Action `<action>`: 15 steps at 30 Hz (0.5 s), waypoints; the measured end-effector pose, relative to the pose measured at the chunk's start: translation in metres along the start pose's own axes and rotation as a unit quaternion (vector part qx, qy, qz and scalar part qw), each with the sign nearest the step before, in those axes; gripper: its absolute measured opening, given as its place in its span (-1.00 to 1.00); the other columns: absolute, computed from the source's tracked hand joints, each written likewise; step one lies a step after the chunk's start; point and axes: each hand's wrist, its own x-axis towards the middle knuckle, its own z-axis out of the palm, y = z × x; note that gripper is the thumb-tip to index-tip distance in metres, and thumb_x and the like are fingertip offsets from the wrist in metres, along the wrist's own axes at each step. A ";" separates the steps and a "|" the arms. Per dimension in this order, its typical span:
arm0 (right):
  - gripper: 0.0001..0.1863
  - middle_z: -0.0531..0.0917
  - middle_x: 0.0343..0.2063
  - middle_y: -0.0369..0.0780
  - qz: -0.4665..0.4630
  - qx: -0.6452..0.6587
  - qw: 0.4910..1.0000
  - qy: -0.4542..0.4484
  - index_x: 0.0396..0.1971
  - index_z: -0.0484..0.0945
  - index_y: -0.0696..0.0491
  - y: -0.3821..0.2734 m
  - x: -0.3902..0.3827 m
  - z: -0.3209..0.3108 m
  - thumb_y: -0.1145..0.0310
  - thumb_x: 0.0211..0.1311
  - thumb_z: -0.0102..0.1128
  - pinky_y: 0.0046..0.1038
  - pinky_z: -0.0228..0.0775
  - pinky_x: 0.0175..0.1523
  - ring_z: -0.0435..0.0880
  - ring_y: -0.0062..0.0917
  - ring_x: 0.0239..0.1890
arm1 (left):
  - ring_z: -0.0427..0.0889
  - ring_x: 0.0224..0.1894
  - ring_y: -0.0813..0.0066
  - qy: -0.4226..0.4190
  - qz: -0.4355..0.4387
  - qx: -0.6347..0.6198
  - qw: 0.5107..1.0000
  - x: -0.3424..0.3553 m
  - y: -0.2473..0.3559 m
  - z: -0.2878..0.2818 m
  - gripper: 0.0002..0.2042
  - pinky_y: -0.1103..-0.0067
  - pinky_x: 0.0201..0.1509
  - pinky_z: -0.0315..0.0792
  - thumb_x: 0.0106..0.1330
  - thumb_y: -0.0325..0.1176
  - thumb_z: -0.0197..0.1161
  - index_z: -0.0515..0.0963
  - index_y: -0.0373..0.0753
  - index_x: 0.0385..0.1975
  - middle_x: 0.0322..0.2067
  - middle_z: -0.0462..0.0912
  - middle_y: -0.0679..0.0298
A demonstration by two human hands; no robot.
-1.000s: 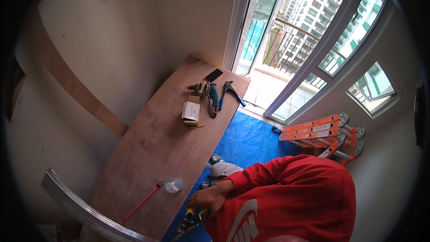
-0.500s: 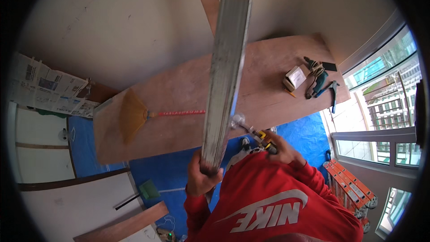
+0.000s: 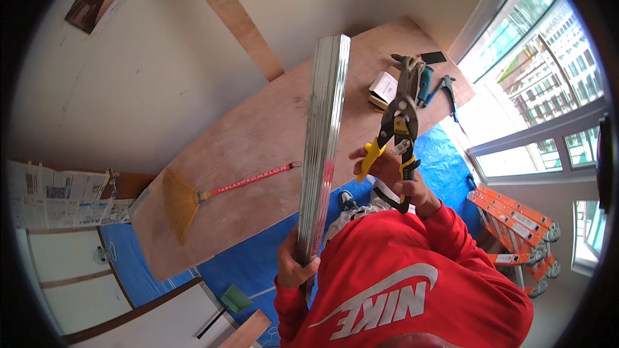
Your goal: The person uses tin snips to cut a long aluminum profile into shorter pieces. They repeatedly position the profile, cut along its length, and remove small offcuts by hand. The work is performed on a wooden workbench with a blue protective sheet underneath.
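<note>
My left hand [image 3: 293,264] is wrapped round the lower end of a long grey metal channel [image 3: 322,135], which stands up nearly vertically in front of me. In my right hand [image 3: 419,192] is a pair of tin snips [image 3: 403,116] with yellow and black handles. Their blades point up and away, to the right of the channel and apart from it. The handles are spread, with my fingers on both of them. Whether the blade tips are parted is hard to make out against the tools behind.
A long plywood board [image 3: 238,142] lies ahead, bearing a broom [image 3: 177,206], a small box [image 3: 382,89], a teal power tool [image 3: 425,84] and a blue hand tool [image 3: 449,93]. Orange ladders [image 3: 516,216] stand right, beside windows. A green dustpan [image 3: 236,298] rests lower left; blue sheeting [image 3: 442,154] covers the floor.
The tin snips have risen and swung upright in my right hand. The channel has turned, showing its ridged side, and its top sits lower in view. My view has shifted too.
</note>
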 end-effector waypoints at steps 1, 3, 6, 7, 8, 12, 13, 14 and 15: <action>-0.04 0.38 0.37 0.01 -0.018 0.007 1.000 -0.017 0.46 0.17 0.25 -0.005 -0.001 0.003 0.07 0.12 0.29 -0.08 0.08 0.50 0.43 -0.21 0.35 | 0.66 -0.04 0.30 -0.016 0.006 -0.037 0.999 0.000 -0.004 0.003 -0.11 0.43 0.14 0.52 0.03 -0.24 0.44 0.27 -0.43 0.43 0.03 0.63 0.08; -0.02 0.36 0.38 0.00 -0.007 0.019 1.000 -0.011 0.46 0.16 0.24 -0.017 -0.006 0.005 0.06 0.11 0.30 -0.08 0.09 0.49 0.44 -0.21 0.34 | 0.65 -0.09 0.35 -0.038 -0.023 -0.079 0.996 -0.002 -0.009 0.011 -0.06 0.45 0.09 0.52 0.03 -0.19 0.43 0.21 -0.42 0.47 0.03 0.62 0.09; 0.00 0.34 0.39 -0.02 -0.054 0.067 0.996 -0.032 0.47 0.15 0.23 -0.033 -0.024 0.001 0.04 0.09 0.31 -0.06 0.10 0.49 0.44 -0.20 0.33 | 0.63 -0.15 0.44 -0.072 -0.061 -0.088 0.992 -0.002 -0.013 0.027 -0.02 0.49 -0.01 0.51 0.06 -0.14 0.42 0.15 -0.41 0.51 -0.01 0.62 0.12; 0.01 0.34 0.39 -0.03 -0.057 0.076 0.995 -0.031 0.47 0.15 0.22 -0.037 -0.031 -0.002 0.04 0.08 0.32 -0.06 0.11 0.48 0.44 -0.20 0.33 | 0.62 -0.17 0.47 -0.083 -0.062 -0.088 0.991 -0.002 -0.015 0.033 -0.02 0.50 -0.05 0.51 0.07 -0.13 0.41 0.14 -0.40 0.51 -0.02 0.62 0.13; 0.01 0.33 0.39 -0.03 -0.058 0.080 0.995 -0.032 0.48 0.15 0.22 -0.042 -0.037 -0.007 0.03 0.07 0.32 -0.05 0.11 0.48 0.44 -0.19 0.33 | 0.61 -0.18 0.47 -0.091 -0.067 -0.083 0.990 0.000 -0.017 0.040 -0.02 0.51 -0.06 0.50 0.08 -0.12 0.41 0.14 -0.40 0.51 -0.05 0.62 0.14; 0.04 0.30 0.40 -0.05 -0.052 0.095 0.994 -0.030 0.49 0.13 0.20 -0.062 -0.062 -0.033 0.01 0.05 0.34 -0.03 0.12 0.47 0.45 -0.18 0.32 | 0.60 -0.21 0.50 -0.112 -0.084 -0.087 0.986 0.008 -0.027 0.072 -0.05 0.54 -0.10 0.47 0.12 -0.09 0.41 0.16 -0.39 0.50 -0.15 0.64 0.20; 0.05 0.30 0.41 -0.06 -0.048 0.099 0.994 -0.027 0.49 0.13 0.19 -0.067 -0.070 -0.039 0.01 0.04 0.34 -0.03 0.13 0.46 0.45 -0.18 0.31 | 0.59 -0.21 0.51 -0.115 -0.097 -0.087 0.985 0.007 -0.029 0.082 -0.06 0.54 -0.10 0.47 0.12 -0.09 0.41 0.17 -0.39 0.50 -0.17 0.64 0.22; 0.06 0.29 0.41 -0.07 -0.046 0.102 0.993 -0.026 0.49 0.13 0.19 -0.073 -0.075 -0.046 0.00 0.03 0.35 -0.02 0.13 0.46 0.45 -0.18 0.31 | 0.59 -0.22 0.52 -0.113 -0.106 -0.077 0.985 0.008 -0.030 0.091 -0.07 0.55 -0.09 0.47 0.12 -0.11 0.41 0.17 -0.39 0.49 -0.18 0.64 0.22; 0.06 0.28 0.41 -0.07 -0.045 0.106 0.993 -0.024 0.49 0.12 0.18 -0.079 -0.082 -0.052 0.00 0.03 0.35 -0.02 0.14 0.46 0.46 -0.17 0.31 | 0.59 -0.22 0.53 -0.112 -0.107 -0.067 0.986 0.010 -0.031 0.100 -0.08 0.55 -0.09 0.47 0.13 -0.14 0.41 0.18 -0.39 0.49 -0.19 0.64 0.23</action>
